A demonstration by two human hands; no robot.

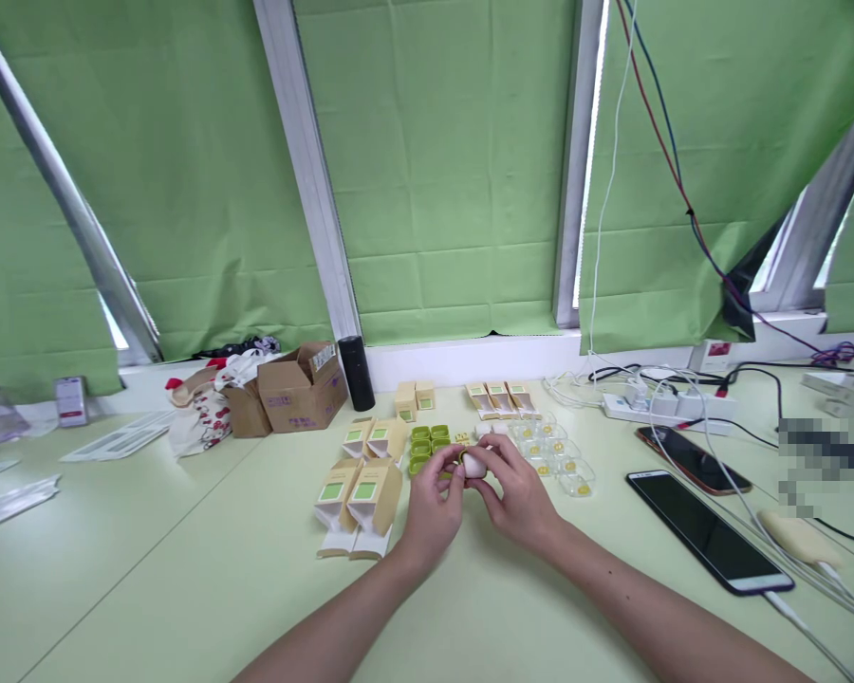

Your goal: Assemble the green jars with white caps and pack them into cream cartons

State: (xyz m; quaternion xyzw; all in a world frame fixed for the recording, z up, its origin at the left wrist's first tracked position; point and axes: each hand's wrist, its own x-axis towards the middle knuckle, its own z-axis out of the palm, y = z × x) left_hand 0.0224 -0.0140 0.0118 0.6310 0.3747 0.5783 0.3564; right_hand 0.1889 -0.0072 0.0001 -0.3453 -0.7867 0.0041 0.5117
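Observation:
In front of me, a small white rounded piece point(473, 466) with a dark yellowish edge on its left is pinched between my two hands. The fingertips of my left hand point(431, 507) close on its left side, partly hiding it. From the right, the thumb and fingers of my right hand point(521, 493) grip the same piece. Just behind my left hand stand several green square cups point(420, 446), with small yellow pieces point(462, 438) beside them. Clear plastic shells point(567, 465) with yellow centres lie behind my right hand. Open cream cartons point(376, 493) with green windows lie to the left.
More cartons point(502, 396) stand farther back. A cardboard box point(303, 389) and a black cylinder point(356, 373) are by the wall. On the right lie two phones, the nearer phone point(708, 529) plugged into a cable, near a power strip point(673, 410) and tangled cords.

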